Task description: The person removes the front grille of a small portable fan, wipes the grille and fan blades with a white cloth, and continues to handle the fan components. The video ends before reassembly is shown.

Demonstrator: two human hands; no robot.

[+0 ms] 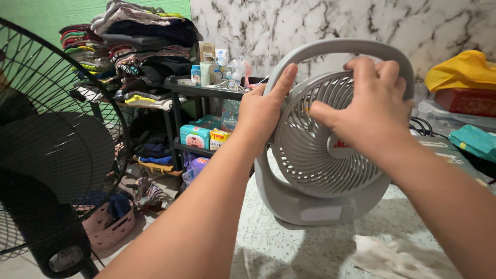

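your left hand (261,111) is clamped on the grey table fan (323,155) at its grille's nine o'clock, your right hand (372,111) grips at one o'clock, so you seem mid-twist on the grille; next likely needs steady, even turning.

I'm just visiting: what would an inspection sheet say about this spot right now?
Surface: table with a pale patterned cover.
Job's things: grey table fan standing upright.
Clutter: white cloth in front of the fan.
Grippers: left hand grips the fan's left rim; right hand rests on the front grille.
Cables: black cable behind the fan.
Surroundings: black standing fan at left, shelf with bottles, folded clothes, marble-look wall.
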